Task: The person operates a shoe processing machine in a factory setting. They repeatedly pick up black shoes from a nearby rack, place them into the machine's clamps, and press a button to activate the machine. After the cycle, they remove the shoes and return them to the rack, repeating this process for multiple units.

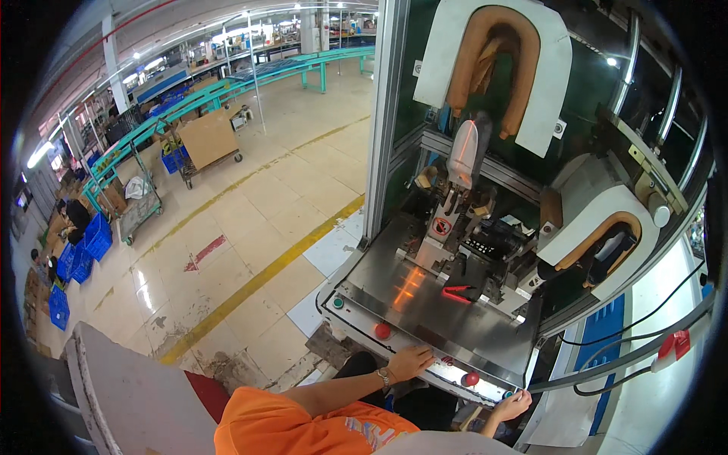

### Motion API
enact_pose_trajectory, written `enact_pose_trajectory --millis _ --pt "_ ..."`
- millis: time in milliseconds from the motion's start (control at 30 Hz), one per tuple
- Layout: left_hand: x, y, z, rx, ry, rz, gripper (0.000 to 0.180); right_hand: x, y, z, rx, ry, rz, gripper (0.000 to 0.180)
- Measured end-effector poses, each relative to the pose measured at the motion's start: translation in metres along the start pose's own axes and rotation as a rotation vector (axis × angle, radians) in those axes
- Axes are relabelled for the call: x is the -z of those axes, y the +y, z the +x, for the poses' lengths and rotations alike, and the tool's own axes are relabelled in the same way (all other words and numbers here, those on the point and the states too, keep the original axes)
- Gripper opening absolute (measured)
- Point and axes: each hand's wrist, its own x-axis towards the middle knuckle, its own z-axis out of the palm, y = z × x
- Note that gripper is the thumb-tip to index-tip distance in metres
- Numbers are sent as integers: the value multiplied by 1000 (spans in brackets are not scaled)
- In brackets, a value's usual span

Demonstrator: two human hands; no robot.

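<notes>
My left hand (pixel 412 362), with a wristwatch (pixel 384 377) at its wrist, lies on the front edge of a machine's control panel (pixel 436 369). Its fingers stretch out between two red buttons (pixel 382 331). At the panel's right end, my right hand (pixel 513 406) has its fingers curled beside a green button (pixel 508 394); whether it presses the button I cannot tell. Beyond the metal plate (pixel 364 280), a pale shoe-shaped form (pixel 464 152) stands upright on a clamp, a red light line along it. Red-handled pliers (pixel 459 293) lie on the plate, apart from both hands.
White plates with brown U-shaped pads (pixel 459 72) hang above and at the right (pixel 599 243). A metal post (pixel 383 114) borders the machine's left side. A cable with a red tag (pixel 673 346) runs at the right. Carts (pixel 208 140) and blue crates (pixel 97 236) stand across the floor.
</notes>
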Motion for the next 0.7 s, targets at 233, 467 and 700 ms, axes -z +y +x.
enact_pose_trajectory --millis 233,467,700 --pt "3 4 2 13 33 4 14 1 -2 -1 -5 14 1 19" --pt "1 3 2 24 76 -20 16 4 -9 -2 18 23 17 17" --pt "-10 -5 -5 129 52 -43 16 -2 3 0 39 35 27 20"
